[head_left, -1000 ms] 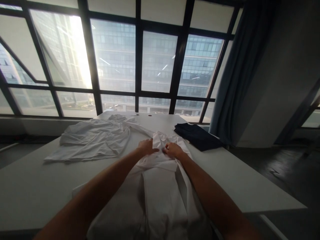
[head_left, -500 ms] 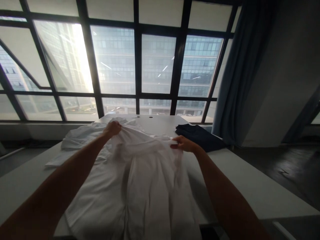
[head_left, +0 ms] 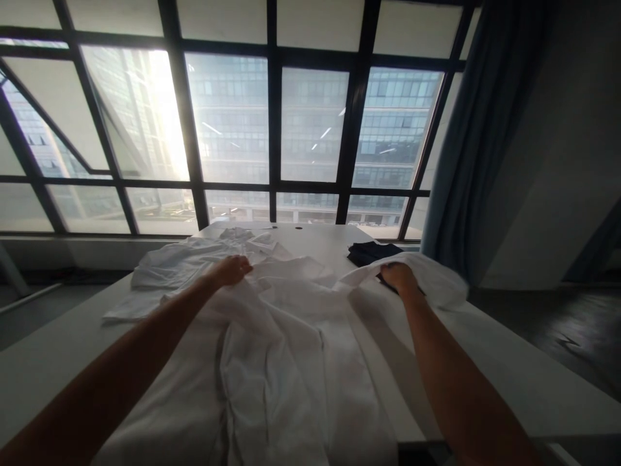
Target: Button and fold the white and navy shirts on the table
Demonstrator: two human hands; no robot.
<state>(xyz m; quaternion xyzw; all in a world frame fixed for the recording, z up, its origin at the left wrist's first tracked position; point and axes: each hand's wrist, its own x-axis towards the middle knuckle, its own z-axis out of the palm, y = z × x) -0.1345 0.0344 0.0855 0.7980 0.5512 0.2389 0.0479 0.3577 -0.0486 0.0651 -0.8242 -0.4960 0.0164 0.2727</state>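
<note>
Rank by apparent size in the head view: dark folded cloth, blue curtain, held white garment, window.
1. Window
2. Held white garment, probably enlarged by nearness to the camera
3. Blue curtain
4. Dark folded cloth, partly hidden

A crumpled white garment at the left and folded dark cloth lie on the table, near black-framed windows and a blue curtain.

The near garment spreads over the tabletop. Relative to this garment, a second garment lies left and farther back, folded clothing right and farther back; a window stands behind, beyond the tabletop, and a curtain hangs behind to the right.
</note>
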